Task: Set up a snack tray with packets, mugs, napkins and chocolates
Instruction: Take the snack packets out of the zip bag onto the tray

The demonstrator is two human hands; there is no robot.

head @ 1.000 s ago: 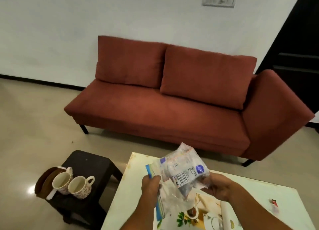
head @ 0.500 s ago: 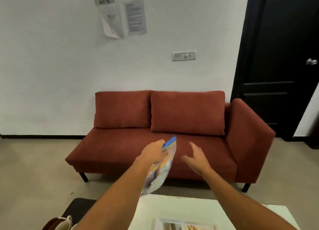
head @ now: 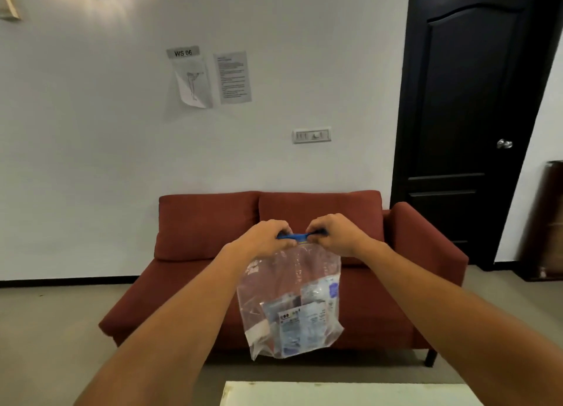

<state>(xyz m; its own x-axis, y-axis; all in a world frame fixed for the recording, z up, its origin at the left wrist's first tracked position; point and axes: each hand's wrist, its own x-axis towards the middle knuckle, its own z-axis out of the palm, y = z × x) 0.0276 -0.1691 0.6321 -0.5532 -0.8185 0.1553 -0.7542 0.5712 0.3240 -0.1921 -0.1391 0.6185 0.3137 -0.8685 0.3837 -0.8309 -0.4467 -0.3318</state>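
A clear zip bag [head: 289, 302] with a blue seal strip hangs in the air in front of me, with several white and blue packets lying in its bottom. My left hand [head: 268, 238] pinches the left end of the seal strip. My right hand [head: 333, 235] pinches the right end. Both arms are stretched forward at chest height. The mugs, tray, napkins and chocolates are out of view.
A red sofa [head: 213, 232] stands against the white wall behind the bag. The far edge of a pale table [head: 350, 393] shows at the bottom. A black door [head: 466, 116] is at the right.
The bag went from being held low over the table to hanging up in front of me. My right hand, free half a second ago, now grips the seal. The view has tilted up.
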